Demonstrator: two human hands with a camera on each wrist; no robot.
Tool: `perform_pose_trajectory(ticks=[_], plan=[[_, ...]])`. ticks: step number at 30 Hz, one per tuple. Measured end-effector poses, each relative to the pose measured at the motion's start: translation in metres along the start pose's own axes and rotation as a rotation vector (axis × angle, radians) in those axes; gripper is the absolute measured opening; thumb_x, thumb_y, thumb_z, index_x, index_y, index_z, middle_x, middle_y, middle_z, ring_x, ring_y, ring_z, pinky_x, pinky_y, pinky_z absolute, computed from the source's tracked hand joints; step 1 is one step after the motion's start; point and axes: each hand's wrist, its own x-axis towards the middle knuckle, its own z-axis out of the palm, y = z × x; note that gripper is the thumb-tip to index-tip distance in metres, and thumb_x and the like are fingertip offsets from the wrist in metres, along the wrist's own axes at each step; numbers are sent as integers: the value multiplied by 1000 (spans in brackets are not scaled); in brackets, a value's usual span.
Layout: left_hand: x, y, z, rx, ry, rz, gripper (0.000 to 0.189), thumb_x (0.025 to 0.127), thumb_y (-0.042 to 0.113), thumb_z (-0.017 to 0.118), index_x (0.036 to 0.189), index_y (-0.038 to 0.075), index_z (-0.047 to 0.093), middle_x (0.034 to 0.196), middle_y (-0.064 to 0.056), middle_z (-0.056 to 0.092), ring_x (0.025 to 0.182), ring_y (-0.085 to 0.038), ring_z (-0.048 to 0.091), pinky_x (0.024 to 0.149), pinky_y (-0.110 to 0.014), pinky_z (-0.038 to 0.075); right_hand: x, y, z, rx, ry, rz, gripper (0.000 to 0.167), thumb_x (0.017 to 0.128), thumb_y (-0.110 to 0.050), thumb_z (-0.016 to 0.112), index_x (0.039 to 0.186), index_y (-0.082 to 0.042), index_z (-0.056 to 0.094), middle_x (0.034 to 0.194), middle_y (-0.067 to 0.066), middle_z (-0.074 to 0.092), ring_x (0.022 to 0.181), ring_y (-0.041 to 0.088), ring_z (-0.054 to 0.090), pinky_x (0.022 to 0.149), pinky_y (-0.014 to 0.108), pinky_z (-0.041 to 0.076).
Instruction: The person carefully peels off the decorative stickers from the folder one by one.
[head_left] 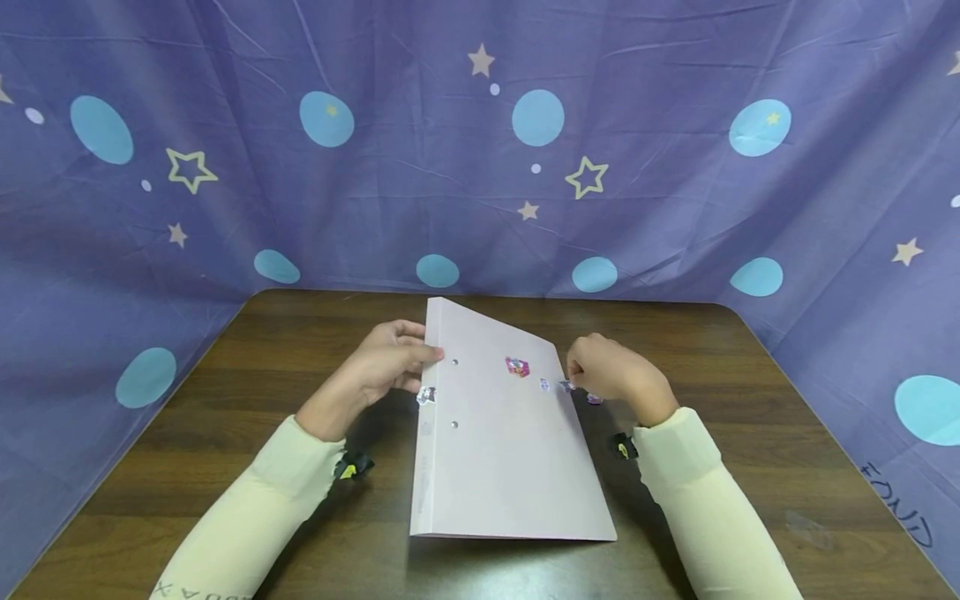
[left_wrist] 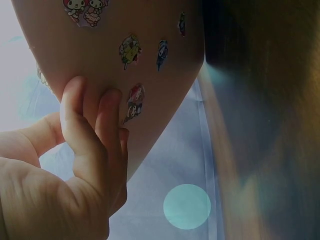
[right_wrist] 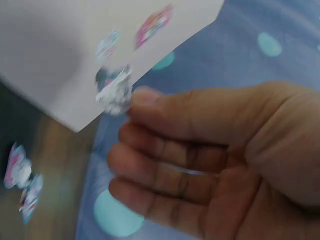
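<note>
A white folder (head_left: 517, 475) is propped up at a tilt over the table, its spine to the left. My left hand (head_left: 382, 362) grips the spine side, thumb on the front and fingers against the other face. Between thumb and finger, my right hand (head_left: 615, 371) pinches a small cartoon sticker (right_wrist: 115, 92) by the folder's right edge. The front carries a pink sticker (head_left: 517, 367) and a small pale one (head_left: 544, 384); a silvery sticker (head_left: 426, 396) sits on the spine. Several character stickers (left_wrist: 130, 49) cover the other face, seen in the left wrist view.
More loose stickers (right_wrist: 19, 167) lie on the wooden table (head_left: 750, 467), under the folder's right side. A clear scrap (head_left: 808, 529) lies at the table's right. Behind hangs a blue-purple curtain (head_left: 420, 192) with stars and dots.
</note>
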Motion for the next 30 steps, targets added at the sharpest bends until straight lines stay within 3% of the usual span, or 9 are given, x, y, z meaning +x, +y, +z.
perform_pose_trajectory(ticks=[3, 6, 16, 21, 30], plan=[[1, 0, 0, -2, 5, -5, 58, 90, 2, 72, 137, -7, 39, 98, -9, 62, 70, -14, 63, 48, -21, 54, 2, 12, 3, -11, -36, 84, 44, 90, 5, 62, 56, -15, 45, 54, -6, 35, 51, 8, 30, 48, 23, 28], [1, 0, 1, -1, 5, -6, 58, 90, 2, 72, 137, -7, 39, 99, -9, 62, 70, -14, 63, 47, -21, 54, 3, 21, 6, -20, -63, 136, 39, 88, 8, 59, 57, -13, 50, 57, -5, 44, 53, 10, 34, 48, 24, 30], [-1, 1, 2, -5, 9, -9, 56, 90, 2, 72, 136, -5, 41, 98, -8, 63, 70, -15, 64, 46, -21, 54, 15, 31, 16, -96, -99, 196, 26, 87, 6, 61, 65, -8, 66, 66, 0, 60, 62, 16, 51, 55, 29, 47], [-1, 1, 2, -7, 11, -13, 56, 90, 1, 72, 136, -5, 41, 99, -8, 63, 70, -15, 64, 47, -21, 54, 20, 30, 21, -107, -115, 233, 28, 90, 1, 65, 64, -9, 60, 68, 5, 57, 62, 18, 50, 56, 30, 46], [-2, 2, 2, -7, 4, -10, 56, 90, 1, 72, 136, -5, 41, 95, -8, 66, 70, -15, 66, 47, -21, 54, 20, 25, 21, -105, -34, 248, 17, 94, -4, 68, 78, -6, 65, 73, 7, 60, 64, 21, 57, 61, 34, 51]])
